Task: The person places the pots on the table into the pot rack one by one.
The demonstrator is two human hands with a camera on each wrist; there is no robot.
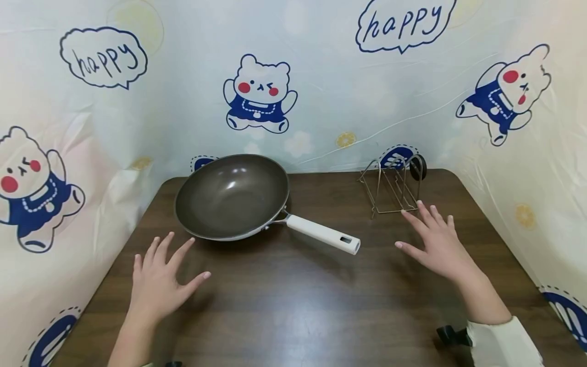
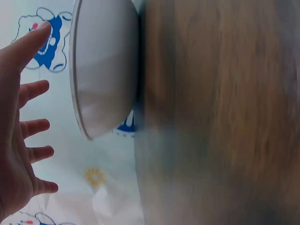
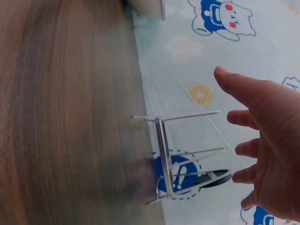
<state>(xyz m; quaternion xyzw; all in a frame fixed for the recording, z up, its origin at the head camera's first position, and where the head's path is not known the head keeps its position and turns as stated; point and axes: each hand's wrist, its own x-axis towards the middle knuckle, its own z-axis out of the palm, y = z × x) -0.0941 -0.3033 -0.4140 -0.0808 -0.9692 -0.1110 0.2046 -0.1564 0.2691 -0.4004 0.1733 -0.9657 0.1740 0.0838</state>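
A dark-coated frying pan [image 1: 234, 196] with a white handle [image 1: 323, 233] sits at the back left of the table, its handle pointing right and toward the front. My left hand [image 1: 158, 285] is held with fingers spread just in front of the pan's near-left rim, holding nothing. The pan's pale outer side [image 2: 105, 65] fills the upper part of the left wrist view. At the back right stands a wire rack [image 1: 390, 188] with a round black piece [image 1: 418, 167] at its right end. My right hand [image 1: 435, 244], fingers spread and empty, is in front of the rack, fingertips overlapping its near edge.
The brown wooden table [image 1: 275, 306] has rounded far corners. A pale cloth [image 1: 321, 92] printed with cartoon bears and "happy" bubbles hangs behind and along both sides. Near my right sleeve [image 1: 502, 344] a small black piece [image 1: 451, 336] shows.
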